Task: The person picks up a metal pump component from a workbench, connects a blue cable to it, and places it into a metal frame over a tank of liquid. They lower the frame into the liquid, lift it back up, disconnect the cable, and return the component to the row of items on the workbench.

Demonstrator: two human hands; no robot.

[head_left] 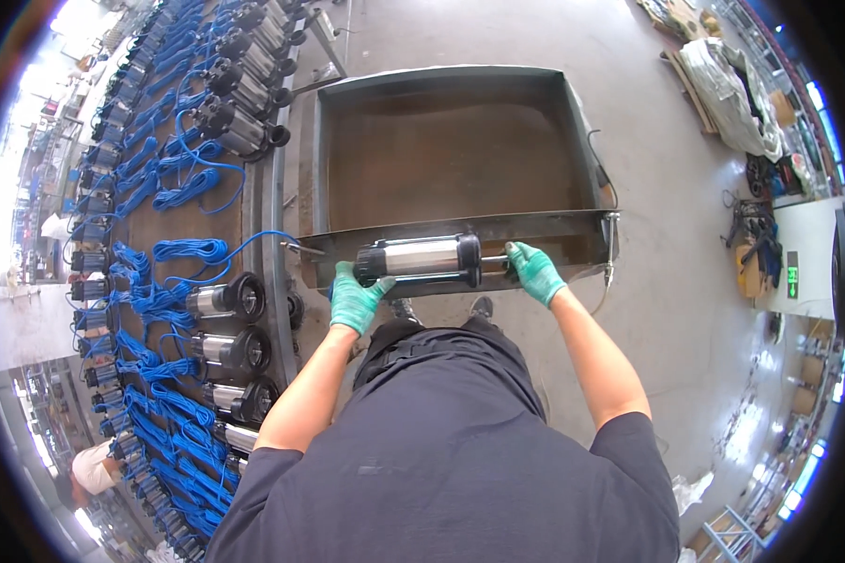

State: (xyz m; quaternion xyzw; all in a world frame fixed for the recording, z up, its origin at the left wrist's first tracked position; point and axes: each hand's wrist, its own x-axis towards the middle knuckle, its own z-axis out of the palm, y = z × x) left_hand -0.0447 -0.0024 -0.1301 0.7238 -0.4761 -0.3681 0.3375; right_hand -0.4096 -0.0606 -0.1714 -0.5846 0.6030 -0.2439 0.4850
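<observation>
The tank [583,145] of brownish liquid fills the upper middle of the frame; a slip of grip could drop something into it or off its near ledge. The pump [421,257] lies sideways at the frame's centre, over that ledge; its smooth casing might roll if support is uneven. The left hand [355,298] has its fingers clamped around the pump's dark end. The right hand [535,273] meets the thin rod [494,258]; whether its fingers grip, I cannot tell, and a loose hold could let that end dip.
</observation>
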